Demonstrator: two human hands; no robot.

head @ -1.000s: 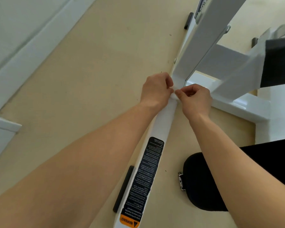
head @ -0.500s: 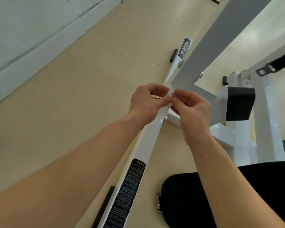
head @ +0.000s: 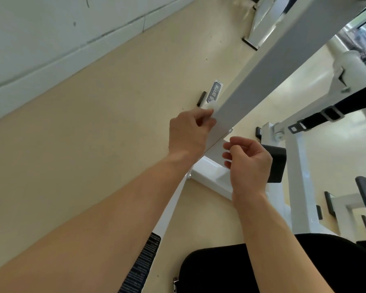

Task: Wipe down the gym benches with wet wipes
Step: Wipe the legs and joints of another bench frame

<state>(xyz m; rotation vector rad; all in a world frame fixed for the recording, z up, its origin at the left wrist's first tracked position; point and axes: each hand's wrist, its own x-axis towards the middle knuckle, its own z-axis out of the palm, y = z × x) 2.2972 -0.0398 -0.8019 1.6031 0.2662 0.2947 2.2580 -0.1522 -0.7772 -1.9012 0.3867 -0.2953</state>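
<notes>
- Left hand (head: 189, 134): raised to the lower end of the slanted grey beam (head: 273, 66) of the bench frame. Its fingers (head: 203, 119) are curled and hold a white wet wipe (head: 209, 106) against the beam's near edge.
- Wet wipe: a small crumpled piece, showing only above the left fingertips, touching the beam and just below the logo plate (head: 215, 92).
- Right hand (head: 249, 163): apart from the left hand, on the other side of the beam, in front of the white cross-member (head: 209, 176). Its fingers are curled with the thumb close to the forefinger; whether they pinch anything cannot be told against the white metal.
- White base rail (head: 171, 208): lies on the beige floor (head: 93, 144), passes under the left forearm and bears a black warning label (head: 145, 265).
- Black seat pad (head: 216, 271): at the lower edge, beneath the right forearm.
- Black roller pad (head: 276, 163): just behind the right hand.
- Black strap (head: 336, 111) with a metal buckle: at right, on a white upright.
</notes>
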